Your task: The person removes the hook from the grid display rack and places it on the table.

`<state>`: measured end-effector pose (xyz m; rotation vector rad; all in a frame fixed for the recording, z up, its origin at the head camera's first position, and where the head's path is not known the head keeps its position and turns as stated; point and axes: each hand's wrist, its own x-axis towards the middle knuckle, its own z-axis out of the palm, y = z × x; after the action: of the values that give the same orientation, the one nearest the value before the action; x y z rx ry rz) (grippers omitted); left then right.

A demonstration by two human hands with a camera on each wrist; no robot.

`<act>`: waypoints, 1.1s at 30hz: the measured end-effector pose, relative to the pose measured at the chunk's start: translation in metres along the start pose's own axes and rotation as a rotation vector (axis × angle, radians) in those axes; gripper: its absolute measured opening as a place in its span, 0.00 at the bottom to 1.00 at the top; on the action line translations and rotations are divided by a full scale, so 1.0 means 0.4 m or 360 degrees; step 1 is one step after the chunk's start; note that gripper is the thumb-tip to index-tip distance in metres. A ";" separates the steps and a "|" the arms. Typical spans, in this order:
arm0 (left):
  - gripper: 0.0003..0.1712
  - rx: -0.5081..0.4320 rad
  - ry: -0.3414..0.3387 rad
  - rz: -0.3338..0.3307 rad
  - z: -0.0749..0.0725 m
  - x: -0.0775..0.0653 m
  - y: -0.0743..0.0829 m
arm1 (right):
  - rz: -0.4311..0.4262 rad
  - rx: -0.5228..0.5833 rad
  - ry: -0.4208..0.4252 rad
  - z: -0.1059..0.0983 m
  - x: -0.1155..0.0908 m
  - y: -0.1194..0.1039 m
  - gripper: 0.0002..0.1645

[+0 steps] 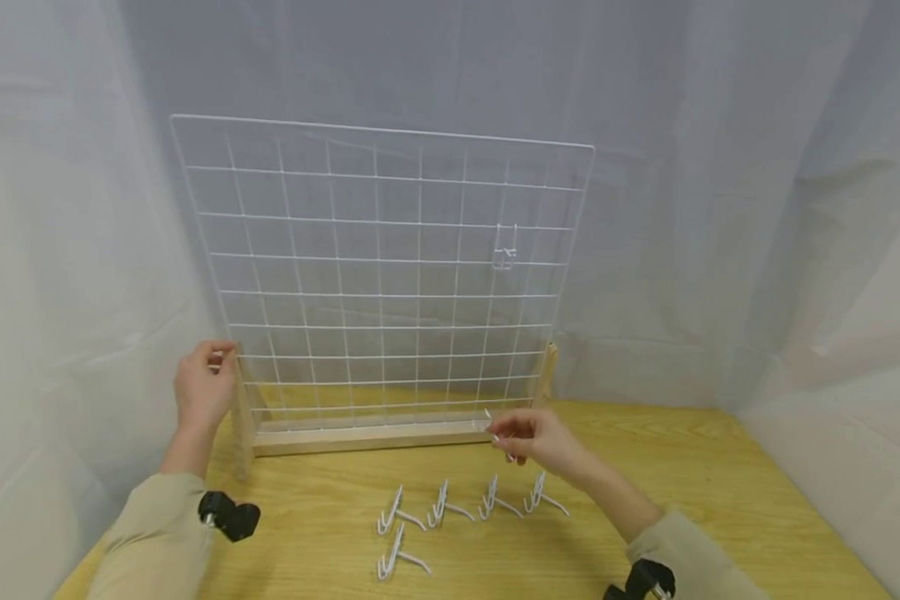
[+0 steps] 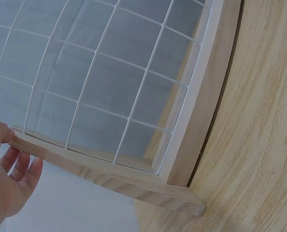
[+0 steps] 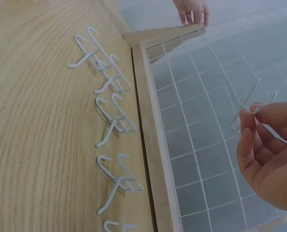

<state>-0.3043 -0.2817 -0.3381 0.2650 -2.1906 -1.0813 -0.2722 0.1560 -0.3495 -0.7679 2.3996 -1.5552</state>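
Observation:
A white wire grid panel (image 1: 397, 275) stands upright in a wooden stand (image 1: 375, 437). My left hand (image 1: 206, 385) grips the top end of the stand's left side post (image 2: 100, 169), fingertips bent about the wood. Between thumb and fingertips, my right hand (image 1: 536, 439) pinches a white wire hook (image 3: 246, 104) in front of the panel's lower right. Its prongs stick out past the fingers, and part of the hook is hidden by them. Another white hook (image 1: 504, 250) hangs on the upper right of the grid.
Several white wire hooks (image 1: 441, 505) lie in a row on the wood-grain table (image 1: 307, 517) before the stand. One single hook (image 1: 396, 557) lies nearer the front. White sheeting (image 1: 720, 208) hangs behind and at both sides.

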 end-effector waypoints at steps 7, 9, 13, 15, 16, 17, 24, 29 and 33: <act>0.15 -0.0004 0.0015 -0.0003 0.000 0.000 -0.002 | -0.0008 -0.0043 -0.0048 0.014 -0.008 0.018 0.13; 0.15 -0.0003 0.0013 -0.0009 -0.001 0.000 -0.002 | -0.0020 -0.0057 -0.0068 0.020 -0.011 0.021 0.12; 0.16 0.0007 -0.0006 -0.0025 -0.004 0.002 -0.003 | -0.0018 -0.0042 -0.0093 0.038 -0.017 0.028 0.11; 0.16 0.0014 -0.0018 -0.0028 -0.006 0.003 -0.003 | -0.0003 -0.0025 -0.0089 0.047 -0.019 0.033 0.11; 0.16 0.0016 -0.0020 -0.0026 -0.006 0.004 -0.004 | -0.0001 -0.0021 -0.0087 0.050 -0.020 0.036 0.10; 0.16 0.0015 -0.0021 -0.0024 -0.006 0.005 -0.005 | 0.0001 -0.0021 -0.0083 0.054 -0.021 0.040 0.10; 0.16 0.0013 -0.0025 0.0013 -0.004 0.007 -0.004 | 0.0044 -0.0018 -0.0086 0.073 -0.028 0.068 0.11; 0.16 0.0019 -0.0039 0.0013 -0.006 0.005 -0.001 | 0.0070 0.0016 -0.0148 0.095 -0.037 0.093 0.12; 0.16 0.0014 -0.0035 0.0022 -0.004 0.006 0.000 | 0.0081 -0.0012 -0.0199 0.112 -0.040 0.110 0.11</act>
<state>-0.3052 -0.2837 -0.3363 0.2424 -2.2140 -1.0718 -0.2541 0.1425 -0.4101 -0.7753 2.3183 -1.4358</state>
